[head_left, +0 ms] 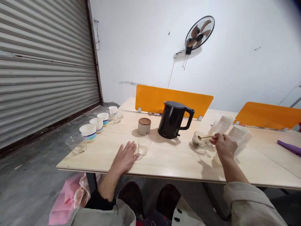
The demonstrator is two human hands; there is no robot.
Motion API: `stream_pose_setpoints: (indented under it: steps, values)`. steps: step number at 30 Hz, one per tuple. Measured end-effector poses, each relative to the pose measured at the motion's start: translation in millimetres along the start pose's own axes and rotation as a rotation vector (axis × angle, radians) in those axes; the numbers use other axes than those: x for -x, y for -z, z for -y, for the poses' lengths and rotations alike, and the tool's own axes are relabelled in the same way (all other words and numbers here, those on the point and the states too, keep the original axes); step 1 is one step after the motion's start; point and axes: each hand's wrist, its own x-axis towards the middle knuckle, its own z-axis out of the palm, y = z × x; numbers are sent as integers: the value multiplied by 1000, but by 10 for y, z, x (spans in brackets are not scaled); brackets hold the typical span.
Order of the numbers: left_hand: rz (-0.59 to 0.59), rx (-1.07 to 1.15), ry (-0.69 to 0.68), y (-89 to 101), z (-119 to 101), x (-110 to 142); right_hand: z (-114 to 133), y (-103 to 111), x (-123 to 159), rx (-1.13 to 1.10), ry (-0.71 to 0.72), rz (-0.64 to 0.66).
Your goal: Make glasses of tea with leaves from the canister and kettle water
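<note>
My right hand point(224, 146) is closed on the handle of a thin gold spoon point(208, 137). The spoon's bowl end is over a ribbed glass cup point(199, 141), which has dark green, leaf-like bits in it and stands on a clear saucer point(199, 151). Flat on the table near its front edge lies my left hand point(125, 157), fingers spread, beside a clear plastic cup point(144, 146). Its thumb reaches the cup's side; whether it touches I cannot tell. Behind that cup stands a small grey canister point(144, 126) with a wooden lid.
A black electric kettle point(171, 121) stands mid-table before an orange divider point(174, 99). Paper cups point(88, 133) and clear cups point(77, 145) line the left edge. Stacked clear cups point(240, 138) stand around my right hand. Purple cloth point(289, 147) lies far right.
</note>
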Motion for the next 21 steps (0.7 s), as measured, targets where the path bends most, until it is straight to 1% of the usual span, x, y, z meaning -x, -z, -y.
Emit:
stream_pose_setpoints:
  steps: [4, 6, 9, 11, 13, 15, 19, 21]
  values:
    - [-22, 22, -7, -31, 13, -10, 242, 124, 72, -196, 1, -104]
    - [-28, 32, -11, -45, 19, -14, 402, 180, 147, -310, 1, -126]
    - [-42, 53, -14, -53, 25, -15, 617, 225, 304, -453, -33, -68]
    - [-54, 81, -14, -48, 28, -10, 720, 203, 424, -528, -59, 27]
    - [-73, 119, -16, -34, 34, -1, 793, 123, 553, -588, -71, 125]
    - [-101, 172, -22, -17, 48, 6, 854, -16, 701, -624, -87, 226]
    - [-176, 349, -29, 21, 86, 13, 987, -392, 1073, -608, -135, 420]
    - [-220, 462, -27, 51, 94, 10, 1056, -577, 1275, -558, -107, 507]
